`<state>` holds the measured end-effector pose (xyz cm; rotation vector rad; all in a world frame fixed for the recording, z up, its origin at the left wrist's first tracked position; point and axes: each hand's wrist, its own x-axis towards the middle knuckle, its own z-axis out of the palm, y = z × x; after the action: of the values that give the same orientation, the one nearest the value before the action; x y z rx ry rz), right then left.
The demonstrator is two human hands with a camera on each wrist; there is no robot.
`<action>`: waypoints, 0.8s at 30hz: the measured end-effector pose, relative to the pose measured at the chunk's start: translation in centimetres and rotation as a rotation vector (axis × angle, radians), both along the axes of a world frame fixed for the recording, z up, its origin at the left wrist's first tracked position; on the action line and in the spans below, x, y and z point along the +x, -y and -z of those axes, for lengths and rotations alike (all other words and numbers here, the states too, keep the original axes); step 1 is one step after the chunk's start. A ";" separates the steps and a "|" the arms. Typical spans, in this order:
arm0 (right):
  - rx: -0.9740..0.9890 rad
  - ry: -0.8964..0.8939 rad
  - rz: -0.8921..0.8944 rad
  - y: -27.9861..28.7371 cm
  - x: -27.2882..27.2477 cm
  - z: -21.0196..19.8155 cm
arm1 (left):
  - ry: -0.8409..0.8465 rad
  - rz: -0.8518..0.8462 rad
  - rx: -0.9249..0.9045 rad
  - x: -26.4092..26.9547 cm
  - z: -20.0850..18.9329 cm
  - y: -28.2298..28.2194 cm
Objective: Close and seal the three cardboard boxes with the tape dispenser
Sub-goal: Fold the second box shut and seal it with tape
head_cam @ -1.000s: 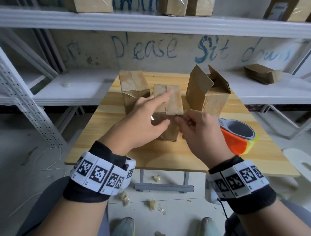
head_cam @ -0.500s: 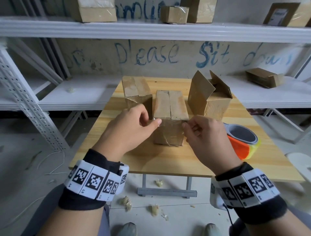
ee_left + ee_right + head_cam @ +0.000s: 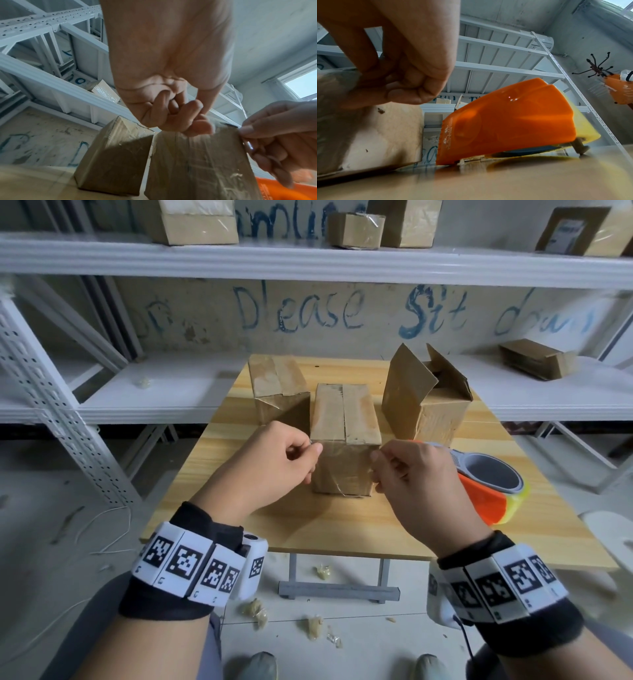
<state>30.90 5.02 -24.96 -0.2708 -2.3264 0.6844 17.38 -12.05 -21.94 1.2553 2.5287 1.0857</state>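
- Pine table (image 3: 342, 529) bears three cardboard boxes.
- Middle box (image 3: 346, 419), flaps shut, stands between both sets of fingertips.
- Orange tape dispenser (image 3: 486, 494) lies just right of the right knuckles.
- Left hand (image 3: 270, 463), curled, pinches clear tape at the box's near left edge.
- Right hand (image 3: 414, 474), curled, pinches tape at the right edge.

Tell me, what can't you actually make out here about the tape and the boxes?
- Clear tape held between left hand and right hand: nearly invisible in the head view, so its edges are unclear.
- Open box: its inside is hidden by its raised flaps.
- Tape dispenser: its blade end is hidden behind the right hand.
- Middle box: blurred in the right wrist view.
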 end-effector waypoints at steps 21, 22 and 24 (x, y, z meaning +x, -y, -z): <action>0.090 0.005 -0.058 -0.4 0.5 -1.0 | 0.206 0.024 0.102 -0.5 -0.5 0.9; 0.071 -0.005 -0.065 -0.4 0.4 -1.0 | 0.213 0.011 0.103 -0.4 -0.6 0.9; 0.026 -0.025 -0.084 -0.4 0.4 -1.0 | 0.208 0.005 0.091 -0.4 -0.5 0.9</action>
<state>31.29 5.40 -23.94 -0.1521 -2.3321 0.6940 17.02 -12.90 -21.40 1.1040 2.3458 1.2713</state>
